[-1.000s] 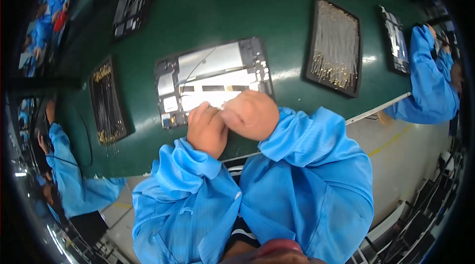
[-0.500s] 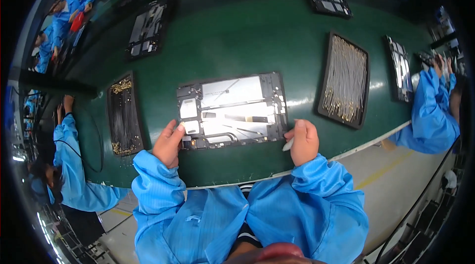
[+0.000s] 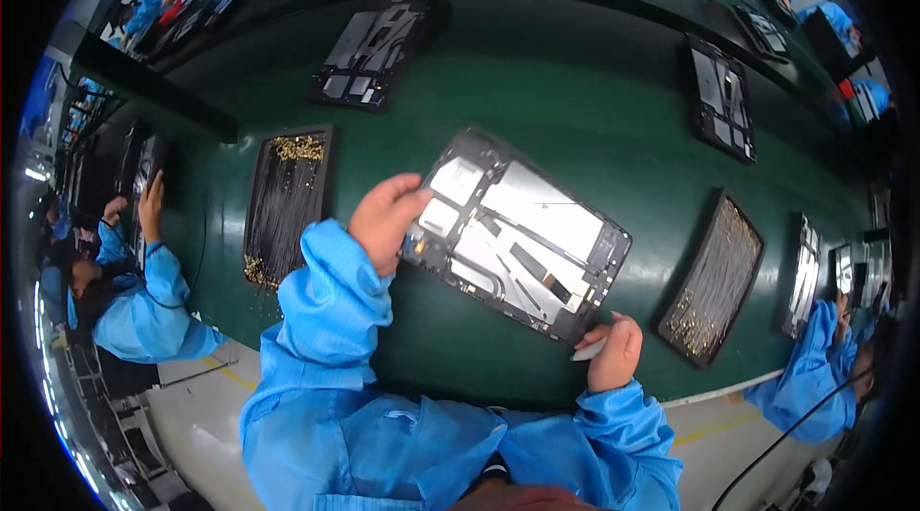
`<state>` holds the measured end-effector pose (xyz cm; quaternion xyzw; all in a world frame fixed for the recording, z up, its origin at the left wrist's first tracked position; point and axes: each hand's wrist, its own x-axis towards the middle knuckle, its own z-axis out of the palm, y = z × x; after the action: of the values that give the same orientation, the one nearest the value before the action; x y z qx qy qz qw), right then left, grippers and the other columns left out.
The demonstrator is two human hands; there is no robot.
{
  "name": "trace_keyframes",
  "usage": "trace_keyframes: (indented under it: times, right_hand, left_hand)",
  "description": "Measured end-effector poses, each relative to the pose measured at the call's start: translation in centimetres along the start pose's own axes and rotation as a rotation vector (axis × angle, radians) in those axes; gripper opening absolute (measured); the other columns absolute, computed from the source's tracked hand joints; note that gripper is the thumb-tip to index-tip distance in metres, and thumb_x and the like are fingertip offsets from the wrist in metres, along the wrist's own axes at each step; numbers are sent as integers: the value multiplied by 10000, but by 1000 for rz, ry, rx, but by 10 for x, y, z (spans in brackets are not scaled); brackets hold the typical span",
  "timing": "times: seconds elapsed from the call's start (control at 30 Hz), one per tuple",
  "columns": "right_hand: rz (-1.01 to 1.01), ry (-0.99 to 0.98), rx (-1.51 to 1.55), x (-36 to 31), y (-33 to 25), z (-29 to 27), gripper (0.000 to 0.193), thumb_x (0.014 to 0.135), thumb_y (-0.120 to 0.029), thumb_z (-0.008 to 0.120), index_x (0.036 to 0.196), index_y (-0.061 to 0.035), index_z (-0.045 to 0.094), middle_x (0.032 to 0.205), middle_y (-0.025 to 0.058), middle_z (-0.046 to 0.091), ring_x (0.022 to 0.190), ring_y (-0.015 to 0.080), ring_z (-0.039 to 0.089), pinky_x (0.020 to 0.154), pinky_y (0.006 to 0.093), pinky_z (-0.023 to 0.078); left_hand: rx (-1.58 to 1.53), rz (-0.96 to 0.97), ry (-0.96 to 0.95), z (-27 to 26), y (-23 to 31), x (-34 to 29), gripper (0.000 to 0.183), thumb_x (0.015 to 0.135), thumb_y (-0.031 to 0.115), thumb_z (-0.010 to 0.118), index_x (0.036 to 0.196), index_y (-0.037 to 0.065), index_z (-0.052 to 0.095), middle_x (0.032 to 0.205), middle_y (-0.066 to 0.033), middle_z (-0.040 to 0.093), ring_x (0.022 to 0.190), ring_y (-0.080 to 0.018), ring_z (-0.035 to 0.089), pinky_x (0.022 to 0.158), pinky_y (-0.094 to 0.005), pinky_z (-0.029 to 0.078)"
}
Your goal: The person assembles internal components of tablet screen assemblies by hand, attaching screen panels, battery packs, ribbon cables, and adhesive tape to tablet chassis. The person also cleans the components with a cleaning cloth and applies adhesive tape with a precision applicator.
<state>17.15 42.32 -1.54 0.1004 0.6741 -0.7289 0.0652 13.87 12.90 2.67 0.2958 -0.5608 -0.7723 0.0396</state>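
Note:
An opened tablet (image 3: 525, 233), with silver plates, black flex strips and a dark frame, lies at a slant in front of me over the green bench. My left hand (image 3: 385, 219) grips its left edge, thumb over the top side, other fingers partly hidden. Close by the tablet's lower right corner, my right hand (image 3: 617, 356) is closed around a small whitish pointed tool (image 3: 589, 351), most of which the fingers cover. I cannot tell whether the tablet's far side touches the bench.
Dark trays of thin gold-ended cables stand left (image 3: 324, 171) and right (image 3: 688, 266). More opened tablets lie far left (image 3: 372, 51), far right (image 3: 721, 94) and at the right (image 3: 802, 271). A dark beam (image 3: 144, 80) crosses the upper left. Co-workers in blue sleeves (image 3: 144, 314) sit at both sides.
The tablet has turned clockwise, its right end now nearer me. My left hand still holds its left edge; my right hand keeps the whitish tool beside the corner. The whole view has shifted.

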Motion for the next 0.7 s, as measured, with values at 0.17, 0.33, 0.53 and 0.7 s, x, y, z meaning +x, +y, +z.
trace_keyframes:
  times: [0.17, 0.33, 0.53, 0.7]
  right_hand:
    - [-66, -44, -113, 12, 9, 2, 244, 853, -222, 369, 973, -12, 401, 612, 112, 517, 477, 159, 483, 478, 273, 422]
    - [-126, -63, -176, 11, 7, 2, 260, 855, -252, 358, 987, -31, 392, 618, 115, 513, 460, 162, 471, 453, 267, 411]
    - [-247, -85, -189, 8, 5, 5, 256, 851, -224, 369, 1018, -31, 386, 617, 105, 506, 517, 159, 470, 481, 268, 419]
    - [-265, -46, -293, 7, 14, 6, 264, 854, -224, 358, 1038, -35, 369, 616, 109, 508, 533, 172, 471, 523, 281, 425]
  left_hand:
    - [-109, 95, 67, 28, 47, 57, 436, 744, 110, 554, 1113, -38, 375, 979, -134, 507, 842, -193, 509, 746, -288, 415]
    - [411, 274, 355, 8, 32, 154, 475, 789, 436, 432, 1072, 57, 467, 963, -104, 520, 771, -233, 503, 690, -350, 397]
    - [24, 84, 806, -68, 49, 165, 384, 756, 366, 521, 957, 43, 467, 800, -102, 461, 679, -208, 434, 686, -300, 398]
    - [-166, 70, 942, -68, 55, 169, 488, 725, 418, 540, 1042, 66, 419, 983, -103, 415, 874, -238, 407, 796, -342, 349]
